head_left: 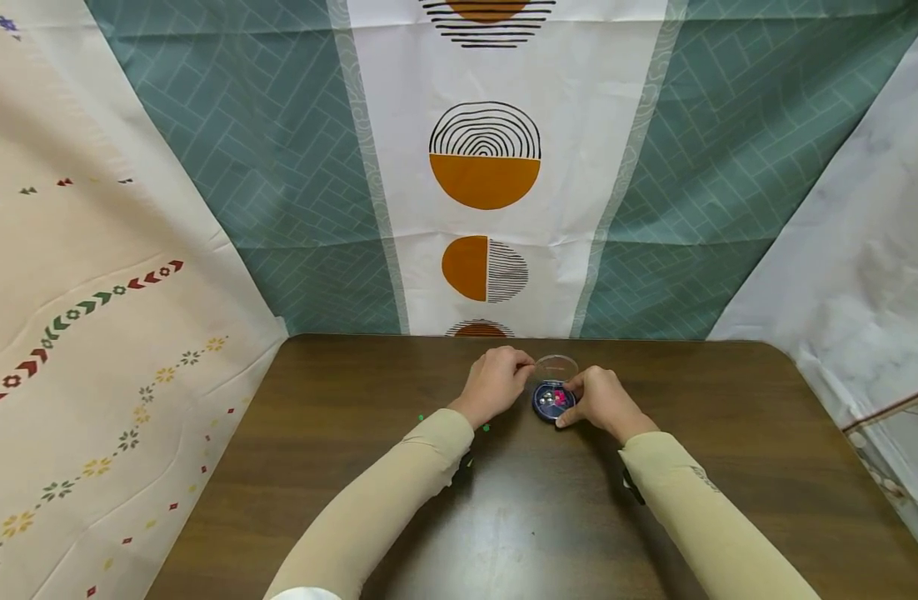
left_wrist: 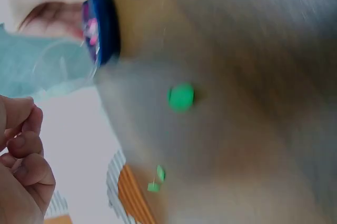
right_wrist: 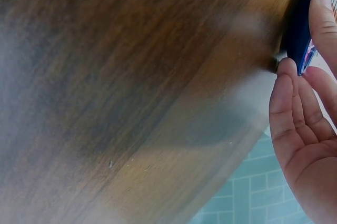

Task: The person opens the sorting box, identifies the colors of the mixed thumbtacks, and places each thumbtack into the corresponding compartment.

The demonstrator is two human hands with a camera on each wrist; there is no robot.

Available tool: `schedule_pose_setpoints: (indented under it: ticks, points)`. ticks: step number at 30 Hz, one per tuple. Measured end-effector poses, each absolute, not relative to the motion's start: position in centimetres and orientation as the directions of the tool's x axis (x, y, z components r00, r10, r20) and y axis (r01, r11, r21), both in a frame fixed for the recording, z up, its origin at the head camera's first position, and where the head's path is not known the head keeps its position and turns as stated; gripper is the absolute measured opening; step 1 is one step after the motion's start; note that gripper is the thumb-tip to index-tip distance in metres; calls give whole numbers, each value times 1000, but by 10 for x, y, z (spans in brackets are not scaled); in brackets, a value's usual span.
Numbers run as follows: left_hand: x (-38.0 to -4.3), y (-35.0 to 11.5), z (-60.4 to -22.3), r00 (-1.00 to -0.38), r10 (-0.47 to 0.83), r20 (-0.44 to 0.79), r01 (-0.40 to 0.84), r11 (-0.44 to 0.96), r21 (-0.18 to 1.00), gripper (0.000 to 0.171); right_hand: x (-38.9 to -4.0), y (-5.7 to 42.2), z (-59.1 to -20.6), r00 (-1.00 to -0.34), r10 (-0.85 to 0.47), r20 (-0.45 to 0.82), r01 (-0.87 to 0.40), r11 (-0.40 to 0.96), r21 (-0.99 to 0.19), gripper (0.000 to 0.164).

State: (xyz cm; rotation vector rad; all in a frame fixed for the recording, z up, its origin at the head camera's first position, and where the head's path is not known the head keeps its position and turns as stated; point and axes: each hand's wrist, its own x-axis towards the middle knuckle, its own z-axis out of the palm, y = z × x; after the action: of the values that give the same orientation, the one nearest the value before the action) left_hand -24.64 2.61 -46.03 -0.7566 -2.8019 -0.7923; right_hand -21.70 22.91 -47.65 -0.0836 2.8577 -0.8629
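A small round dark-blue case [head_left: 546, 412] stands on the table with its clear lid [head_left: 556, 365] raised at the back. Pink and silvery small pieces [head_left: 558, 397] lie inside it. My right hand [head_left: 603, 403] grips the case from the right, thumb at the front and fingers behind; the right wrist view shows the thumb over the blue case [right_wrist: 299, 32]. My left hand [head_left: 495, 382] is at the lid's left side, fingers curled and thumb against the index fingertip. In the left wrist view nothing shows between those left fingertips [left_wrist: 29, 109].
Several small green pieces [head_left: 486, 427] lie on the brown table [head_left: 339, 417] near and under my left forearm. A patterned cloth [head_left: 309, 167] hangs along the table's far edge. Light cloths hang at the left [head_left: 129, 333] and right [head_left: 856, 275].
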Motion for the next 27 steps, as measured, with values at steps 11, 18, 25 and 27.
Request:
schedule_pose_setpoints:
  ticks: [11,18,25,27]
  points:
    - [-246,-47,-444,-918,304,256,397,728,559,16,-216,230,-478,-983,-91,-161,18,820,-572,69]
    - [-242,-80,-442,-950,202,239,306,757,577,15,-217,232,-475,-983,-102,-154,7,811,-585,70]
    - [-233,-107,-450,-972,167,166,232,803,550,12,-217,231,-477,-983,-111,-143,-6,809,-588,71]
    - [-229,-114,-455,-977,170,126,212,819,533,12,-217,231,-478,-984,-111,-141,-7,810,-586,71]
